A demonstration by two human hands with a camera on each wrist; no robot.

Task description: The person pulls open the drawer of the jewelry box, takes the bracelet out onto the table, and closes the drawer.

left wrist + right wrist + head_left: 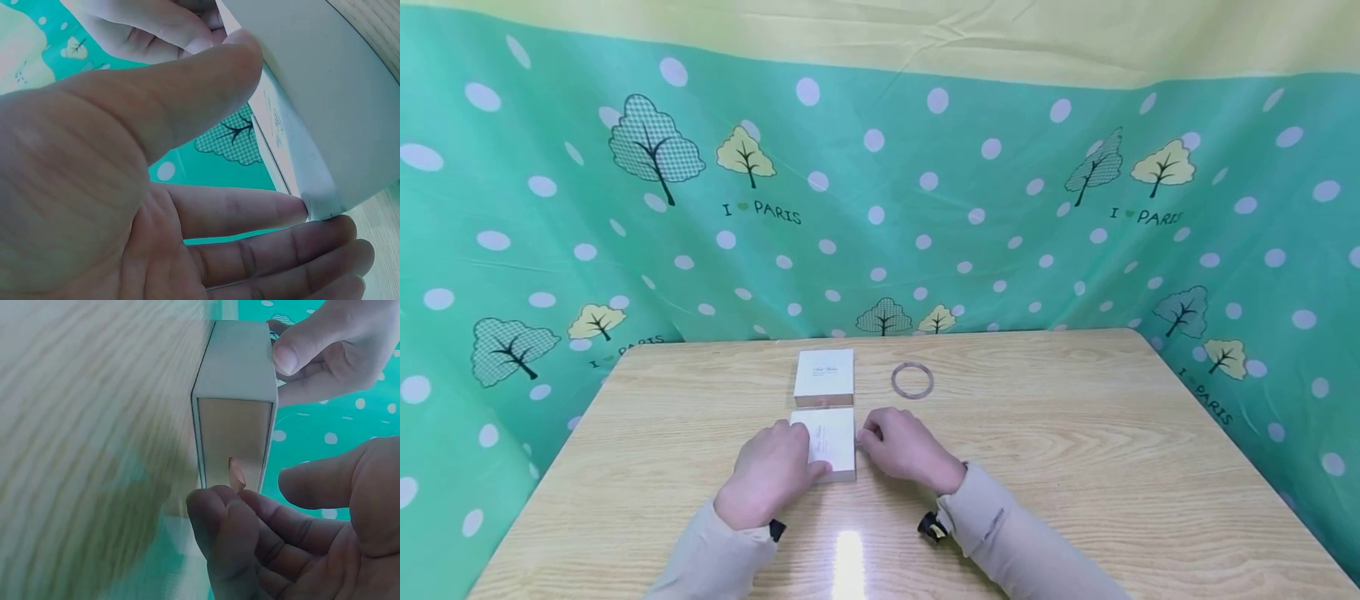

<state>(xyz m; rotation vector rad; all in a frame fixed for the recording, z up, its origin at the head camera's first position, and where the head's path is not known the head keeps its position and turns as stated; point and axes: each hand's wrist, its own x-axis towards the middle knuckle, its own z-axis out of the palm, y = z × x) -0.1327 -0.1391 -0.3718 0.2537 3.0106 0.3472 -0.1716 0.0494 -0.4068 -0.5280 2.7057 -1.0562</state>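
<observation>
A white drawer-style gift box (837, 446) with printed script lies on the wooden table. My left hand (772, 467) holds it from the left, the thumb (231, 69) on its near side and fingers at the opposite side. In the right wrist view, the box's pinkish drawer front (234, 428) shows a small ribbon tab (236, 475). My right hand (904, 443) is by that end, fingertips bent close to the tab and the thumb (319, 481) apart from them. Whether a fingertip touches the tab, I cannot tell.
A second white gift box (824, 373) sits just behind the held one, its pinkish drawer end facing me. To its right lies a purplish-grey bangle (894, 381). A green polka-dot cloth (880, 242) hangs along the far edge of the wooden table (1075, 417).
</observation>
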